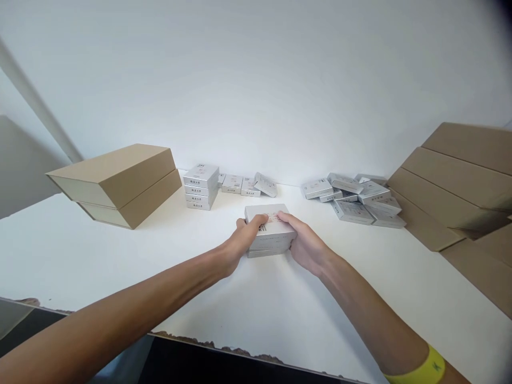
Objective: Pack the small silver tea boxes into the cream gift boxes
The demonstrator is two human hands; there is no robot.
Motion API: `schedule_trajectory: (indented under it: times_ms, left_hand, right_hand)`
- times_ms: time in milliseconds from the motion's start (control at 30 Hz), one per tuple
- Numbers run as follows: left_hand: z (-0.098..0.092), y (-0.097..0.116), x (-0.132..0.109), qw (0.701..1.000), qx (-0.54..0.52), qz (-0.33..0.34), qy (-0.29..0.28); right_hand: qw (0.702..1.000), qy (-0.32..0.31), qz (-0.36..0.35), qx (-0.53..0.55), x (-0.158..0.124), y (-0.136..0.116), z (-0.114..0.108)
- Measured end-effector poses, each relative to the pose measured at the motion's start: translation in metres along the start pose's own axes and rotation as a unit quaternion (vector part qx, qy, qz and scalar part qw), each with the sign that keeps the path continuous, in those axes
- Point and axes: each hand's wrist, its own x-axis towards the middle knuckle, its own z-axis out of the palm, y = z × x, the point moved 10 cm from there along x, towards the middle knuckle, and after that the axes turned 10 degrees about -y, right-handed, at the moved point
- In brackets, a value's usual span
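A stack of silver-white boxes is held between both hands at the middle of the white table. My left hand grips its left side, thumb on the top face. On the right side my right hand holds the same stack, its thumb also on top. The fingers below and behind the boxes are mostly hidden. Beyond my left hand, a neat stack of similar boxes stands upright. Several more lie flat beside it, with one box tilted against them.
Two large tan boxes lie stacked at the left. A loose pile of silver-white boxes is at the back right, next to large brown boxes. The white table's rough front edge runs below my forearms.
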Motion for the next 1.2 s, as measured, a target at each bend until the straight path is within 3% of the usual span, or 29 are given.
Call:
schedule_trajectory:
  times_ms: [100, 167, 233, 333, 433, 533, 867, 1200]
  left_hand:
    - [0.000, 0.006, -0.010, 0.995, 0.024, 0.070, -0.069]
    - [-0.001, 0.004, -0.018, 0.980, 0.091, 0.116, -0.131]
    - [-0.009, -0.003, -0.022, 0.963, 0.177, 0.141, -0.145]
    - [-0.015, -0.011, -0.020, 0.947, 0.241, 0.153, -0.145]
    - [-0.001, -0.015, -0.016, 0.942, 0.234, 0.131, -0.204]
    - [0.009, -0.011, -0.014, 0.944, 0.203, 0.123, -0.230]
    - [0.012, -0.010, -0.020, 0.957, 0.144, 0.099, -0.232]
    - [0.015, 0.000, -0.031, 0.939, 0.176, 0.221, -0.197]
  right_hand:
    - [0.998, 0.022, -0.046, -0.028, -0.017, 0.010, -0.017]
    - [0.991, -0.018, -0.081, -0.101, -0.031, 0.016, -0.023]
    - [0.969, -0.070, -0.113, -0.207, -0.043, 0.020, -0.023]
    - [0.943, -0.127, -0.124, -0.283, -0.051, 0.026, -0.019]
    - [0.941, -0.182, -0.098, -0.267, -0.049, 0.029, -0.004]
    - [0.948, -0.185, -0.084, -0.247, -0.048, 0.026, 0.003]
    - [0.946, -0.184, -0.129, -0.232, -0.052, 0.020, 0.009]
    - [0.923, -0.157, -0.221, -0.272, -0.057, 0.024, 0.003]
